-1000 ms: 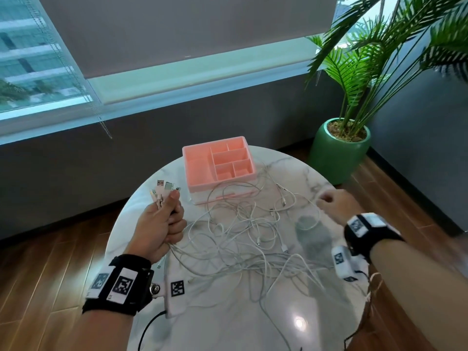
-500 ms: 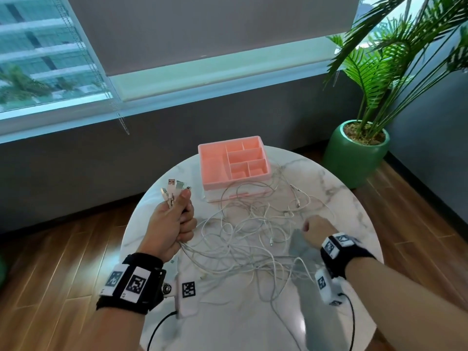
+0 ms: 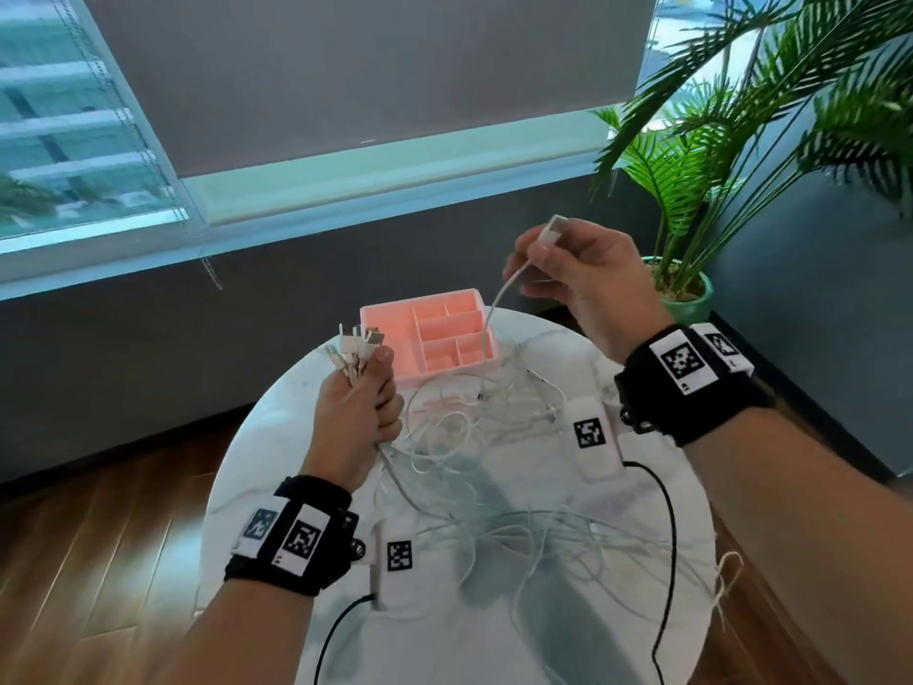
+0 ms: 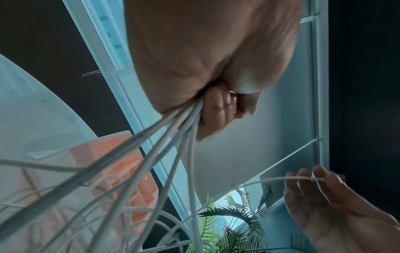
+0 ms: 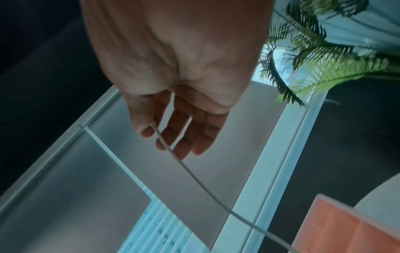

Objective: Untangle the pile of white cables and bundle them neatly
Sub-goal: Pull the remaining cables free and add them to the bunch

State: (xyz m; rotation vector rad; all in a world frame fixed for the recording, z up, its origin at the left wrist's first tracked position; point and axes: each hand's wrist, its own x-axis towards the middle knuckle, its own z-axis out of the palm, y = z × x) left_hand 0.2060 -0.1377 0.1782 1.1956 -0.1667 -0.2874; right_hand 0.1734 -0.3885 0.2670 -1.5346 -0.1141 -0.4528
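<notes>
A tangled pile of white cables (image 3: 494,467) lies on the round marble table (image 3: 276,437). My left hand (image 3: 380,393) is held upright above the table's left side. It grips a bunch of cable ends (image 3: 355,346), whose plugs stick up above the fist. In the left wrist view those cables (image 4: 171,138) fan out below the closed fingers (image 4: 218,109). My right hand (image 3: 543,259) is raised over the pink tray (image 3: 390,318) and pinches one cable's plug end (image 3: 558,224) between thumb and forefinger. That single cable (image 5: 194,176) hangs down to the pile.
The pink compartment tray stands at the table's far edge. A potted palm in a green pot (image 3: 691,299) stands on the floor at the back right. A window with a lowered blind runs behind. Black wrist-camera leads (image 3: 664,516) cross the table's near side.
My right hand dipped to the pile on the table's right side, took hold of one cable end and lifted it high above the tray. The left hand kept its grip on the bunch.
</notes>
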